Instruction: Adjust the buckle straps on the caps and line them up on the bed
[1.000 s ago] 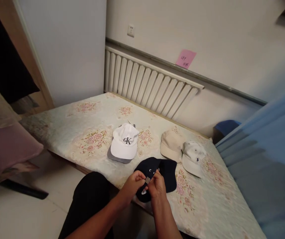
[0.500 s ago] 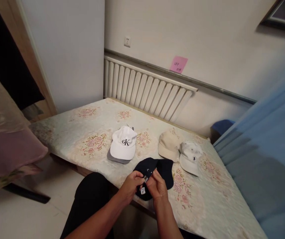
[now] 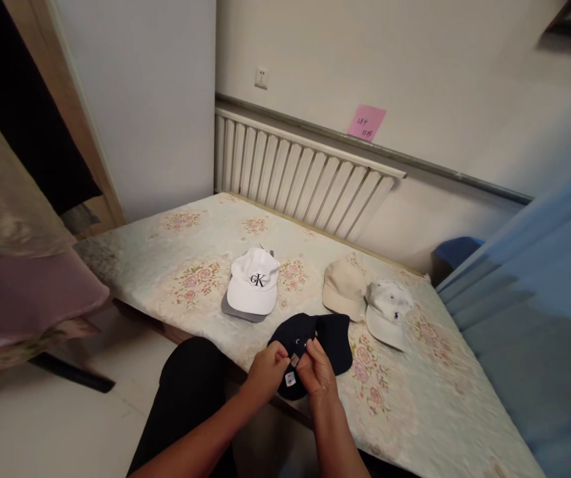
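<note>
A dark navy baseball cap (image 3: 335, 342) lies at the near edge of the bed, its brim to the right and a white label (image 3: 290, 379) showing. My left hand (image 3: 267, 373) pinches the cap's strap near a small metallic-looking buckle (image 3: 294, 360). Opposite it, my right hand (image 3: 318, 370) grips the cap with thumb and fingers; part of the strap is hidden behind the fingers. To the left sits a white cap with black letters (image 3: 251, 292), stacked over a grey cap (image 3: 240, 314). Beyond my right hand are a beige cap (image 3: 344, 285) and an off-white cap (image 3: 388, 312), side by side.
The caps rest on a bed with a floral cover (image 3: 166, 259). A white radiator (image 3: 305, 172) runs along the wall behind it. Blue curtain (image 3: 529, 305) hangs at the right. My dark-clothed knee (image 3: 193, 372) is by the near edge, with draped cloth (image 3: 26, 292) at the left.
The camera view has shifted slightly, so the scene sits a little to the right. Both hands stay on the navy cap's strap area, with only small finger movement.
</note>
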Demonstrator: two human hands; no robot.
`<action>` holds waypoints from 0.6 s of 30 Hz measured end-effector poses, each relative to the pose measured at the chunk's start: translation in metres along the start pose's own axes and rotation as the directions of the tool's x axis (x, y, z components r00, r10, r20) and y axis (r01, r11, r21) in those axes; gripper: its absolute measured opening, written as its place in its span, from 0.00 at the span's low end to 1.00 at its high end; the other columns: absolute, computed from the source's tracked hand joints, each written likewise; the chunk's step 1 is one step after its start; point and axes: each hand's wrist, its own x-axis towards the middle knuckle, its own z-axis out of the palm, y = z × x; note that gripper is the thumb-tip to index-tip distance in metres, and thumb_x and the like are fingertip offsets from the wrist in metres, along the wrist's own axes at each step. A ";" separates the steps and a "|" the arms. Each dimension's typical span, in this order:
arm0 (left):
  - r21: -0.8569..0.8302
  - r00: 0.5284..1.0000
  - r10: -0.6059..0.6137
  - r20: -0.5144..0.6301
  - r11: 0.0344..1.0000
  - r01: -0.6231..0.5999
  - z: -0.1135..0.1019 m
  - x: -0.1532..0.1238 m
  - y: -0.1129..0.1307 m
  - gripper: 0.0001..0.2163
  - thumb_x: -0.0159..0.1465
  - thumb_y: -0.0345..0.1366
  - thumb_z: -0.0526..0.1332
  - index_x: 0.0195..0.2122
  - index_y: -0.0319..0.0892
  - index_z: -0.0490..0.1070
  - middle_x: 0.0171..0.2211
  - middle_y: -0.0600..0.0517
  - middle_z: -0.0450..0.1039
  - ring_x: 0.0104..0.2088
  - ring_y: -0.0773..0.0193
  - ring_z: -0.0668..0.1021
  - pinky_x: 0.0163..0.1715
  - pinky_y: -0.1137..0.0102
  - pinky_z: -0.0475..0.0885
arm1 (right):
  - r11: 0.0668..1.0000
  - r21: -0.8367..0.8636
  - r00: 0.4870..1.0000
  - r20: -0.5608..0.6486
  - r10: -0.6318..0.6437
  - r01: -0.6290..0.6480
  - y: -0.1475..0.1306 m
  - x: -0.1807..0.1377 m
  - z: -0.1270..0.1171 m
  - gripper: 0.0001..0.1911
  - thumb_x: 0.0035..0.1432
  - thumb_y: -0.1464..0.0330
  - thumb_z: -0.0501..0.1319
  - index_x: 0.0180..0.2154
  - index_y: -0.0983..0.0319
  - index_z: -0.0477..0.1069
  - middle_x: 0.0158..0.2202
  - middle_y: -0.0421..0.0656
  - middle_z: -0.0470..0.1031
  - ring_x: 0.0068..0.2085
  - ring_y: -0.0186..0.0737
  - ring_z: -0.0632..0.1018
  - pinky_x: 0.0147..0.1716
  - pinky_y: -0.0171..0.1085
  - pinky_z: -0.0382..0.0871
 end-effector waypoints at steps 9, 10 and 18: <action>0.052 0.990 0.096 -0.103 0.994 -0.091 0.006 0.002 0.016 0.02 0.54 0.31 0.57 0.29 0.42 0.67 0.25 0.56 0.68 0.28 0.66 0.71 0.32 0.72 0.63 | 0.999 -0.033 0.998 0.052 0.018 -0.017 0.006 0.001 -0.002 0.19 0.46 0.68 0.68 0.43 0.57 0.72 0.40 0.42 0.79 0.43 0.41 0.78 0.48 0.45 0.69; 0.045 0.990 0.086 -0.108 0.996 -0.082 0.007 0.003 0.016 0.02 0.54 0.31 0.57 0.28 0.42 0.67 0.25 0.56 0.68 0.28 0.66 0.71 0.31 0.72 0.63 | 0.999 -0.038 0.998 0.066 0.022 -0.019 0.006 0.000 -0.003 0.19 0.46 0.69 0.68 0.43 0.58 0.72 0.41 0.43 0.79 0.44 0.42 0.78 0.48 0.46 0.69; 0.055 0.986 -0.021 -0.166 0.998 0.030 0.013 0.006 0.014 0.06 0.50 0.32 0.61 0.26 0.43 0.63 0.21 0.59 0.64 0.25 0.67 0.68 0.27 0.73 0.61 | 0.991 -0.135 0.996 0.085 0.036 -0.024 0.005 -0.005 0.002 0.19 0.45 0.68 0.67 0.43 0.59 0.72 0.39 0.46 0.79 0.44 0.48 0.78 0.42 0.48 0.72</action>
